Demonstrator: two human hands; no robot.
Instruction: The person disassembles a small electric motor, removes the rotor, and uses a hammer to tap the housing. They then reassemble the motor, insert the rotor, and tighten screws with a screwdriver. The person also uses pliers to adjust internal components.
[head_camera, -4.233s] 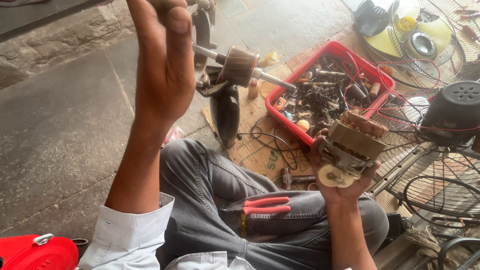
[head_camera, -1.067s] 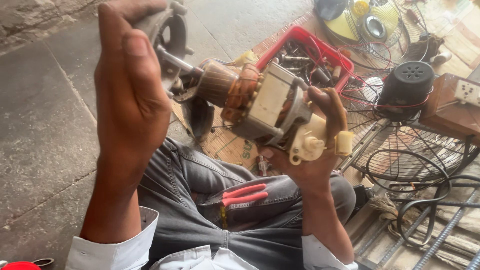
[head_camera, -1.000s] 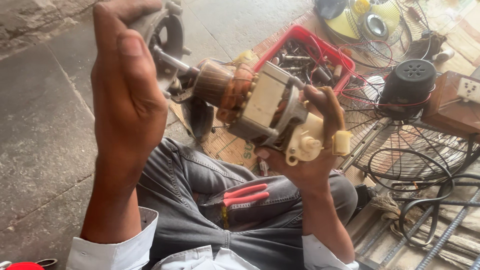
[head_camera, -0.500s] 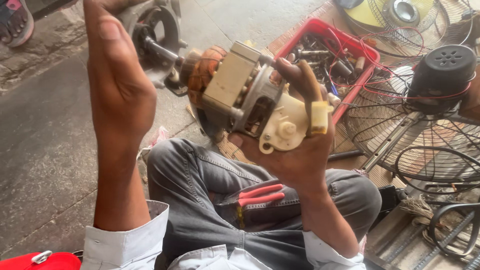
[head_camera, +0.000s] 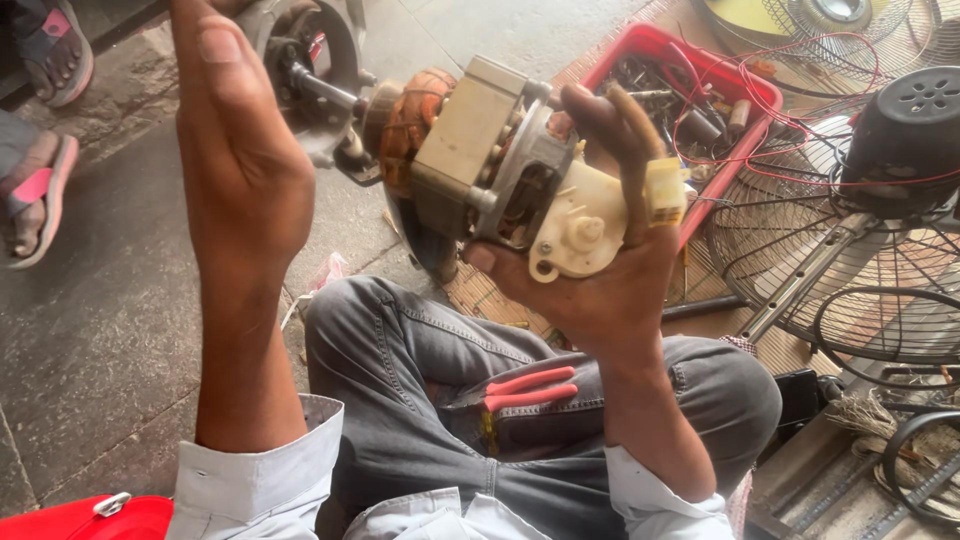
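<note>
Lying on the lap below the fingers, red-handled pliers (head_camera: 525, 388). Right hand (head_camera: 600, 290) fingers wrap the beige-and-copper fan motor (head_camera: 500, 165); left hand (head_camera: 240, 170) grips its dark shaft housing (head_camera: 300, 60). Beyond the fingers: red plastic parts tray (head_camera: 745, 85), wire fan guard (head_camera: 850, 260).

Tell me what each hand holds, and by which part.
The right hand grips the fan motor by its cream plastic gearbox end. The left hand holds the motor's shaft end; its grip is hidden.
</note>
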